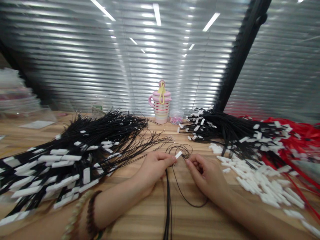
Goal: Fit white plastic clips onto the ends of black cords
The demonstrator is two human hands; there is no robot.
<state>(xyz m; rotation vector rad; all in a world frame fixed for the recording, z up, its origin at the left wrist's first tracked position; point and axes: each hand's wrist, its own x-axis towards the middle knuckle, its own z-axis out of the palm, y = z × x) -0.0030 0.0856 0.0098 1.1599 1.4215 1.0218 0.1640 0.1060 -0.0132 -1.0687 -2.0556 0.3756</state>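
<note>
Close Work at Mid-Frame

From where I stood, the person's left hand (156,165) had a small white piece (178,155) pinched in its grip, right at the centre of the frame. The right hand (206,175) was just beside it, thumb and finger drawn together at the coils of thin black cord (192,204); whether that grip had closed on a strand, I couldn't tell. Dark strands (168,203) ran from the left fingers to the bottom edge, over the wooden tabletop (140,223).

The step in hand looked like working cord and white piece together; the next move seemed to call for a steady left pinch and a delicate right one, with the loop kept from snagging.

In the upper middle, a striped cup (161,108) wore a pink lid, its contents hidden. A clear tub (176,117) beside it held tiny pinkish bits. Stacked clear containers (15,90) at the left edge were too blurred to read. Loose white pieces (262,183) lay uncontained at lower right.
</note>
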